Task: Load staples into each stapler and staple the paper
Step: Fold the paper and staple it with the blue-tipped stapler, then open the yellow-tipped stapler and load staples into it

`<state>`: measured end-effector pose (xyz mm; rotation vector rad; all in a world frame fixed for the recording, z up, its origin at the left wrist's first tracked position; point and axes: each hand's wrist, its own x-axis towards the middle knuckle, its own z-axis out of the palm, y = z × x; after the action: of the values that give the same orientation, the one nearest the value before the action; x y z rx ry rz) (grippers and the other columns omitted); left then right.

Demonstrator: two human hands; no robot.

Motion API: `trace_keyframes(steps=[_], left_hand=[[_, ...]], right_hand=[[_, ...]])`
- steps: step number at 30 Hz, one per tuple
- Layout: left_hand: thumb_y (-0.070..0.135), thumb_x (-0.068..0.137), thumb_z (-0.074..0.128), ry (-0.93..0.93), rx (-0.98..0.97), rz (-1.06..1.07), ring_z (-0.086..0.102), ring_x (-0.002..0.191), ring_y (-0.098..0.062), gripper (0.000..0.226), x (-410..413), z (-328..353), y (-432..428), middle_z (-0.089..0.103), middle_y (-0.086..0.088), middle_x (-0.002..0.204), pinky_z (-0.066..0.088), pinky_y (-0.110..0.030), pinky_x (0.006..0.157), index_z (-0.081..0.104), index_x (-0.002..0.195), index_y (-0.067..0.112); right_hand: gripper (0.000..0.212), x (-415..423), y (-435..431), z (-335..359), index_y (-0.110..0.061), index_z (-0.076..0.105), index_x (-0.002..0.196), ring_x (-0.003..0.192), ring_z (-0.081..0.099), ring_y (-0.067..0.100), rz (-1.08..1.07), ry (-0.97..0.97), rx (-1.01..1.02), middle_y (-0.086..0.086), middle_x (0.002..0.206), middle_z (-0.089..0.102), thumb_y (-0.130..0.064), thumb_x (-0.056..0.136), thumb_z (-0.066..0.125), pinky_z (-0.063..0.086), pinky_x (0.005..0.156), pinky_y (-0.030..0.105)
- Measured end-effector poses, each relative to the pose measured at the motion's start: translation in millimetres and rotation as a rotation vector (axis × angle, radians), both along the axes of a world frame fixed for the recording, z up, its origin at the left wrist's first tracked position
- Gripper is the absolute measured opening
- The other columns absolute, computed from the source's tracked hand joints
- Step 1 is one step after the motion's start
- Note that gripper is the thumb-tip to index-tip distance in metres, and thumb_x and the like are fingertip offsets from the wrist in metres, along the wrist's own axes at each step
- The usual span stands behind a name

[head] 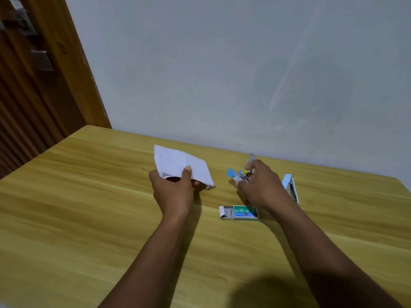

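White paper, surely thin and floppy, is pinched at its near edge by the left hand; the right hand curls its fingers round a stiff stapler.

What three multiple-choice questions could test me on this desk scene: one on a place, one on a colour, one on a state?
1. Where is the pale blue stapler? A) on the table, right of the right hand gripping the blue-tabbed stapler B) on the floor C) against the door
2. What colour is the staple box label? A) red B) green C) black
3. What is the left hand doing? A) lying flat on the table B) holding the folded paper C) pushing the staple box
Answers: 1 A, it lies on the wood beside that hand; 2 B, the printed top is green; 3 B, its thumb pinches the paper.
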<state>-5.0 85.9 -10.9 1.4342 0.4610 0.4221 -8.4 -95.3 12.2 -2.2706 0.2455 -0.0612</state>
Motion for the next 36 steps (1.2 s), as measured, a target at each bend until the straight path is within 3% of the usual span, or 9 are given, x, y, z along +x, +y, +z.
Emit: trace_keyframes(steps=[6, 9, 11, 15, 18, 23, 27, 30, 36], left_hand=[[0.032, 0.080, 0.078, 0.083, 0.056, -0.019, 0.070, 0.101, -0.029, 0.064, 0.3, -2.3, -0.8, 0.065, -0.003, 0.119, 0.057, -0.043, 0.091, 0.035, 0.128, 0.022], [0.028, 0.083, 0.076, 0.085, 0.135, -0.023, 0.048, 0.134, -0.027, 0.092, -2.2, 1.1, -3.0, 0.040, -0.010, 0.150, 0.041, -0.030, 0.102, 0.018, 0.153, 0.015], [0.029, 0.086, 0.074, 0.084, 0.189, -0.023, 0.026, 0.147, -0.029, 0.101, -6.4, 3.5, -4.9, 0.019, -0.010, 0.161, 0.030, -0.033, 0.112, 0.005, 0.159, 0.017], [0.031, 0.088, 0.072, 0.105, 0.305, -0.017, -0.003, 0.153, -0.030, 0.102, -9.8, 5.3, -7.0, -0.009, -0.002, 0.167, 0.021, -0.044, 0.119, -0.002, 0.158, 0.033], [0.032, 0.086, 0.071, 0.104, 0.421, 0.036, -0.007, 0.153, -0.027, 0.102, -10.3, 5.8, -7.5, -0.017, -0.002, 0.167, 0.014, -0.046, 0.120, -0.002, 0.157, 0.038], [0.028, 0.085, 0.071, -0.024, 0.457, 0.043, -0.001, 0.153, -0.019, 0.092, -12.3, 2.6, -13.0, 0.000, 0.003, 0.167, 0.015, -0.044, 0.120, 0.012, 0.156, 0.037], [0.023, 0.086, 0.069, -0.138, 0.430, 0.005, 0.015, 0.148, -0.018, 0.081, -13.9, 0.6, -16.4, 0.024, 0.003, 0.160, 0.026, -0.026, 0.109, 0.024, 0.152, 0.032], [0.020, 0.089, 0.068, -0.153, 0.377, -0.029, 0.024, 0.140, -0.011, 0.073, -16.5, 2.8, -18.2, 0.034, 0.007, 0.151, 0.030, -0.018, 0.099, 0.030, 0.149, 0.032], [0.019, 0.093, 0.068, -0.193, 0.240, -0.170, 0.057, 0.114, -0.008, 0.039, -16.2, 5.5, -18.8, 0.061, 0.008, 0.123, 0.046, -0.014, 0.090, 0.056, 0.129, 0.023]], right_hand=[[0.025, 14.6, 19.1, -4.7, -0.021, 0.059, 0.090, 0.083, 0.056, 0.027, -0.049, -0.118, -0.413, 0.002, 0.095, 0.063, -0.042, 0.083, 0.070, 0.039, 0.064, 0.031], [0.027, 22.3, 23.5, -7.7, -0.021, 0.061, 0.088, 0.082, 0.060, 0.026, -0.056, -0.142, -0.490, 0.000, 0.092, 0.066, -0.046, 0.084, 0.070, 0.040, 0.063, 0.030], [0.028, 25.4, 23.4, -10.0, -0.020, 0.064, 0.086, 0.083, 0.061, 0.026, -0.040, -0.149, -0.469, 0.000, 0.091, 0.067, -0.048, 0.086, 0.066, 0.044, 0.063, 0.031], [0.028, 25.3, 9.4, -13.8, -0.022, 0.065, 0.103, 0.107, 0.054, 0.026, -0.131, -0.287, -0.420, 0.001, 0.110, 0.060, -0.046, 0.091, 0.058, 0.045, 0.074, 0.034], [0.032, 25.1, -8.6, -20.0, -0.021, 0.060, 0.115, 0.116, 0.047, 0.034, -0.188, -0.181, -0.508, 0.009, 0.121, 0.054, -0.042, 0.092, 0.055, 0.046, 0.084, 0.041], [0.026, 25.3, -22.4, -26.2, -0.021, 0.061, 0.105, 0.103, 0.057, 0.034, -0.158, -0.163, -0.525, 0.007, 0.105, 0.067, -0.040, 0.090, 0.054, 0.047, 0.079, 0.039], [0.039, 26.4, -20.8, -27.3, -0.021, 0.059, 0.103, 0.098, 0.059, 0.032, -0.157, -0.145, -0.574, 0.004, 0.099, 0.065, -0.056, 0.087, 0.057, 0.048, 0.076, 0.038], [0.028, 26.5, -22.6, -26.9, -0.018, 0.059, 0.094, 0.088, 0.059, 0.031, -0.162, -0.180, -0.545, 0.006, 0.093, 0.066, -0.045, 0.088, 0.060, 0.046, 0.069, 0.036], [0.024, 2.4, -13.7, 4.4, -0.020, 0.063, 0.073, 0.064, 0.056, 0.020, -0.343, -0.225, 0.185, 0.002, 0.076, 0.068, -0.042, 0.078, 0.055, 0.044, 0.060, 0.032]])
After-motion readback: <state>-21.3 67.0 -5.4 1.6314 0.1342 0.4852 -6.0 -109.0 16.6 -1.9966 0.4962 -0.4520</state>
